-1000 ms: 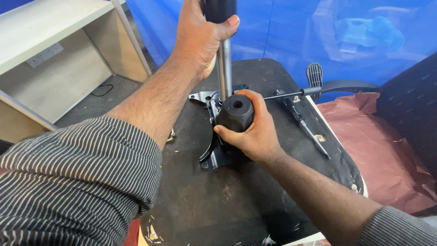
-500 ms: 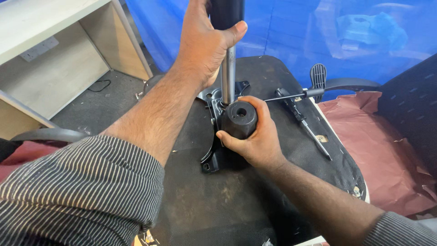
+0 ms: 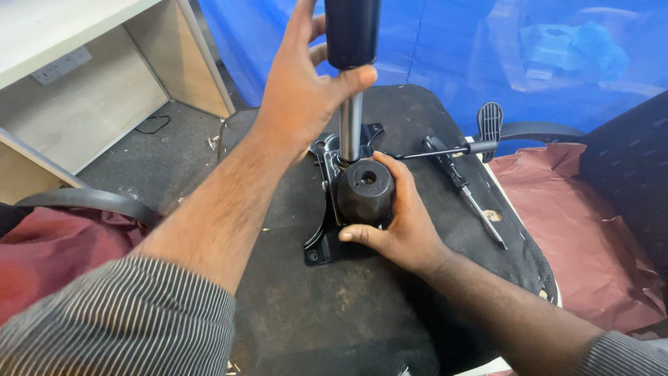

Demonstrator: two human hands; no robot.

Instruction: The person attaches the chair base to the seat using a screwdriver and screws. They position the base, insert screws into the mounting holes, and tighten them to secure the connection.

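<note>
An upturned office chair seat [image 3: 390, 313] with a dark fabric underside lies in front of me. A black metal mechanism plate [image 3: 327, 237] is mounted on it. A gas lift cylinder [image 3: 351, 42] stands upright in the plate, black above and chrome below. My left hand [image 3: 303, 97] grips the black upper part of the cylinder. My right hand [image 3: 400, 223] wraps around the round black tension knob [image 3: 365, 189] at the front of the mechanism. A thin lever with a black paddle handle [image 3: 490, 125] sticks out to the right.
A screwdriver [image 3: 466, 189] lies on the seat at the right. Maroon chair pieces sit at the right [image 3: 591, 230] and lower left [image 3: 49, 257]. A black armrest [image 3: 90, 202] curves at the left. A wooden desk [image 3: 76, 83] and blue sheeting [image 3: 487, 49] stand behind.
My view has shifted slightly and drawn closer. Both hands keep their grips; my left hand sits a little higher on the cylinder and my right hand has turned slightly around the knob.
</note>
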